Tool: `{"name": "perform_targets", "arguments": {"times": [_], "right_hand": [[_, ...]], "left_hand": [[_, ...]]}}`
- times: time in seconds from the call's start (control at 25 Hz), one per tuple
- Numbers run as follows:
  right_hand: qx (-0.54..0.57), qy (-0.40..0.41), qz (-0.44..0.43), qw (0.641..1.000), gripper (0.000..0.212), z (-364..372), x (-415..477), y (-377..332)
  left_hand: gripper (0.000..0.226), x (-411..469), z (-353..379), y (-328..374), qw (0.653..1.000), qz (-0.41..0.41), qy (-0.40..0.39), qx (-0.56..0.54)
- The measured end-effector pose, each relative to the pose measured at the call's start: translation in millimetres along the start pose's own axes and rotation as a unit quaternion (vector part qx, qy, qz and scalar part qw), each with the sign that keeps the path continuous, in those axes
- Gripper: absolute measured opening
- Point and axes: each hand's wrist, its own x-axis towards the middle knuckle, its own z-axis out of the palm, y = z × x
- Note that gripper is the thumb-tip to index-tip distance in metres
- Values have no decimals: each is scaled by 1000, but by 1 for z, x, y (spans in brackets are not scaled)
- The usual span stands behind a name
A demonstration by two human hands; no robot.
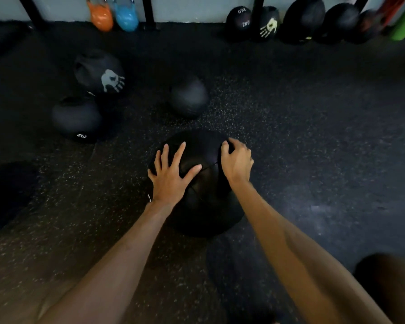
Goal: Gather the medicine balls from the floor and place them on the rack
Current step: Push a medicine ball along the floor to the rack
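Head view looks down on a large black medicine ball resting on the dark speckled rubber floor, right in front of the person. Left hand lies flat on the ball's upper left side with its fingers spread wide. Right hand sits on the upper right side, fingers curled over the ball's curve as if cupping it; neither hand is closed around anything. Both bare forearms reach in from the bottom edge.

Beyond this ball, three more black medicine balls lie on the floor: a plain one just behind it, one with a pale handprint logo further left, and one with small white lettering touching or nearly touching the logo ball.

Along the far wall, an orange kettlebell and a blue kettlebell stand side by side between dark upright rack legs. To the right, a row of black balls sits against the wall, one marked 2KG. A green object at the top right corner is too blurred to identify.
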Motion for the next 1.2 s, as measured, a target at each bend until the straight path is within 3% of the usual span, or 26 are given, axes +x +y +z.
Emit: {"name": "perform_targets", "arguments": {"times": [0.16, 0.28, 0.56, 0.72, 0.96, 1.2], "right_hand": [[-26, 31, -82, 996, 63, -4, -36, 38], [-28, -35, -85, 995, 79, -12, -35, 62], [41, -101, 59, 992, 79, -24, 84, 65], [85, -129, 161, 975, 76, -23, 167, 45], [68, -74, 186, 977, 66, 2, 233, 47], [55, -2, 80, 995, 58, 31, 260, 43]], "left_hand": [[65, 78, 6, 55, 997, -50, -45, 25], [54, 123, 20, 97, 996, -40, -65, 50], [60, 132, 46, 124, 993, 100, -10, 59], [79, 122, 65, 94, 990, 75, -28, 119], [78, 206, 81, 105, 991, 81, -14, 107], [69, 340, 78, 112, 994, 29, -61, 81]]}}
